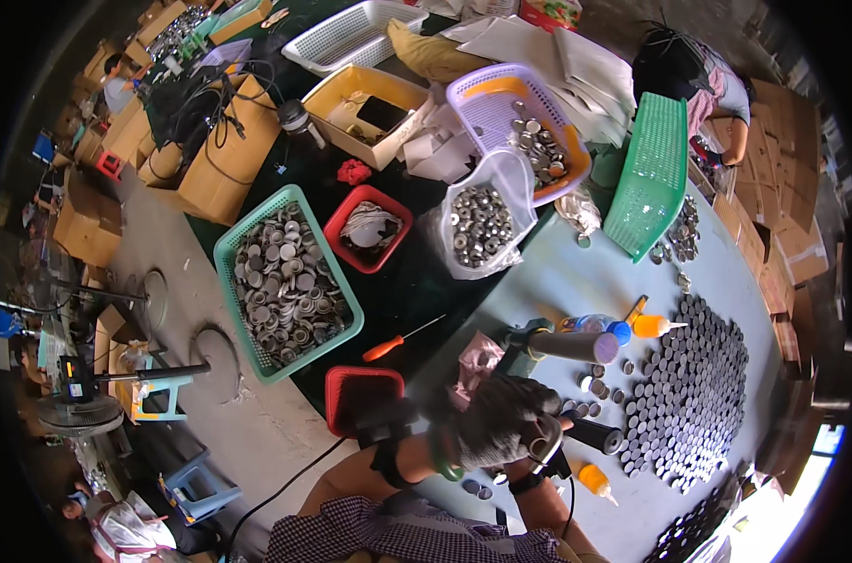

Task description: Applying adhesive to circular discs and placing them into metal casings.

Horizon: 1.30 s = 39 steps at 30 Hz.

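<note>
My left hand (501, 418), in a dark grey knit glove, has its fingers curled over beside a round metal rim (544, 445). What lies inside its grip is hidden. My right hand (520, 469) is tucked just below it, largely covered, so its fingers hardly show. Right of both hands a black cylindrical handle (597, 435) sticks out. Beyond them stands a bench tool with a thick grey cylinder (576, 346). A few loose round metal caps (590, 385) lie beside it on the pale blue-grey table (539, 281).
Many dark discs (684, 399) cover the table's right side, near orange glue bottles (651, 326). Left are a green basket of metal caps (285, 281), red baskets (365, 399) and an orange screwdriver (384, 350). Farther back, a bag of metal parts (482, 225) stands by a purple basket (473, 103).
</note>
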Each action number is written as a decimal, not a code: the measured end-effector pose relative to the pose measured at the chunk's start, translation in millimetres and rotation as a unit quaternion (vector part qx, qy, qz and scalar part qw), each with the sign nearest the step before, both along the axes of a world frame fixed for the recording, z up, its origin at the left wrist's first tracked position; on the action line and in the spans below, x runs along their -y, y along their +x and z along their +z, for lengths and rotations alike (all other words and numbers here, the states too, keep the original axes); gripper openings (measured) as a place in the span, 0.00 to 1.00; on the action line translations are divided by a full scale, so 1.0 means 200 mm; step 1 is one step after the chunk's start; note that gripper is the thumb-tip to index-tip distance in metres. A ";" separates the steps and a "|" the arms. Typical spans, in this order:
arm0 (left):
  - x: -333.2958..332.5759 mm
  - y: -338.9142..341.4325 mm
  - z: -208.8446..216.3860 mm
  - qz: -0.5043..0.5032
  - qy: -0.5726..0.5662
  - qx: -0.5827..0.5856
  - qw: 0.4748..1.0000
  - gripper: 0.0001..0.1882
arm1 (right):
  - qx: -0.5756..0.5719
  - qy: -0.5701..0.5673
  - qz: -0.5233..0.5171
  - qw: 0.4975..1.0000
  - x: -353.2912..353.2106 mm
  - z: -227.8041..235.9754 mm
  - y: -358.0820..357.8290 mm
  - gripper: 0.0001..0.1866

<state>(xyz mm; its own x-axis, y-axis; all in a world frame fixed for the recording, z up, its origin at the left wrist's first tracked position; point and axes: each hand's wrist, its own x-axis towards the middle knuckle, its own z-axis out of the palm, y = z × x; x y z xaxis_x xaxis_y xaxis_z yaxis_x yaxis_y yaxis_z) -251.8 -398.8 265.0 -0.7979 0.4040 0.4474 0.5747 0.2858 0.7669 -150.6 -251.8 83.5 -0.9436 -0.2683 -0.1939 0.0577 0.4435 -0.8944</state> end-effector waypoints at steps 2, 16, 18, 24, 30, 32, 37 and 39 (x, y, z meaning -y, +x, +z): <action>0.03 -0.01 -0.01 -0.009 0.047 -0.001 0.999 0.14 | 0.000 0.023 0.006 1.000 0.03 0.01 0.02 0.14; 0.28 -0.22 0.04 -0.018 -0.031 -0.023 0.999 0.08 | -0.046 0.057 0.043 0.996 0.31 -0.11 -0.20 0.18; 0.28 -0.20 0.00 -0.022 0.015 0.048 0.999 0.10 | -0.042 0.064 0.058 0.995 0.28 -0.09 -0.20 0.19; 0.34 -0.10 0.08 0.032 -0.016 0.046 0.998 0.36 | 0.086 0.279 0.226 0.929 -0.07 0.33 -0.27 0.21; 0.34 0.45 0.01 0.302 0.154 0.142 0.930 0.32 | -0.245 0.301 -0.110 0.915 -0.52 0.76 -0.64 0.38; 0.32 0.60 -0.13 0.314 0.077 0.195 0.926 0.25 | -0.237 0.307 -0.099 0.916 -0.63 0.70 -0.78 0.40; 0.10 0.80 -0.17 0.159 0.002 0.350 0.923 0.17 | -0.171 0.264 -0.064 0.947 -0.71 0.41 -0.85 0.40; 0.05 0.88 -0.15 0.116 -0.004 0.407 0.906 0.11 | -0.138 0.247 -0.060 0.957 -0.68 0.38 -0.88 0.38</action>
<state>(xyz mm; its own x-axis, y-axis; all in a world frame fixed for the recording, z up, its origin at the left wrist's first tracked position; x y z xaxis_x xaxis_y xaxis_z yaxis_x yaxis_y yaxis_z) -76.4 -408.9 235.5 -0.9259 0.1830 -0.3303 -0.2576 0.3334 0.9069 -326.2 -116.1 160.4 -0.9955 -0.0941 -0.0078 -0.0732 0.8212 -0.5660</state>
